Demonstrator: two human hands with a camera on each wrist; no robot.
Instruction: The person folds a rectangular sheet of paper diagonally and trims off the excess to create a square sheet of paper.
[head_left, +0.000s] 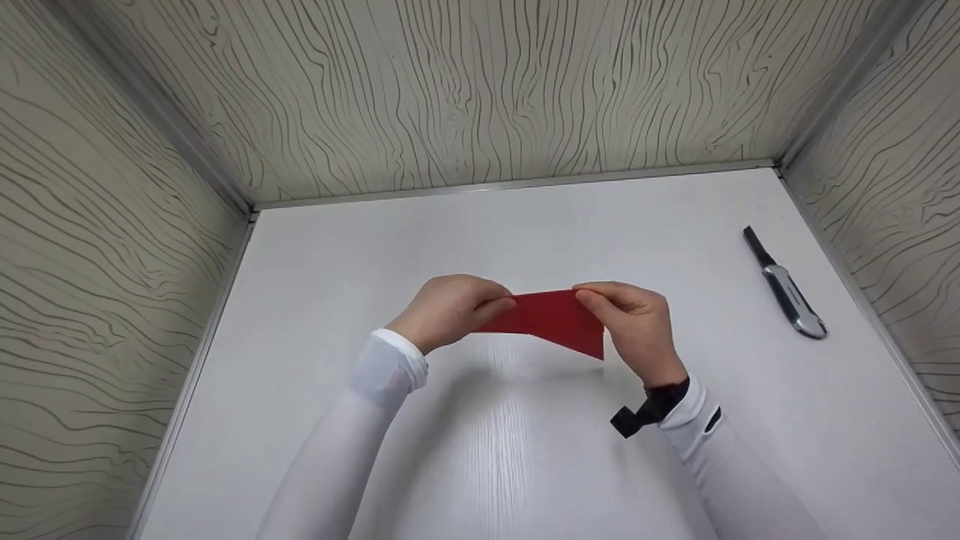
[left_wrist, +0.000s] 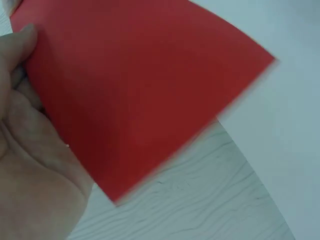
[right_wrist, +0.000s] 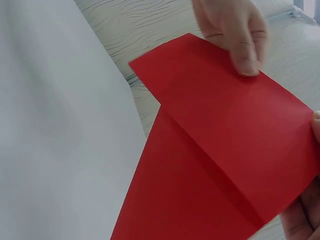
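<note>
A piece of red paper [head_left: 544,315] is held in the air above the white table, between both hands. My left hand [head_left: 454,307] pinches its left end between thumb and fingers. At the upper right edge, my right hand [head_left: 630,319] grips it with the thumb in front. In the right wrist view the paper [right_wrist: 235,125] shows a folded-over flap lying across a wider part. The left wrist view has the sheet [left_wrist: 135,90] spreading out from the left hand, its lower edge blurred. Some fingers are hidden behind the paper.
On the right side of the white table [head_left: 322,247] lies a long-necked utility lighter [head_left: 787,289] with a grey and black handle. Wood-patterned panels [head_left: 465,90] enclose the table at the back and sides. A black camera mount [head_left: 637,416] sits on the right wrist.
</note>
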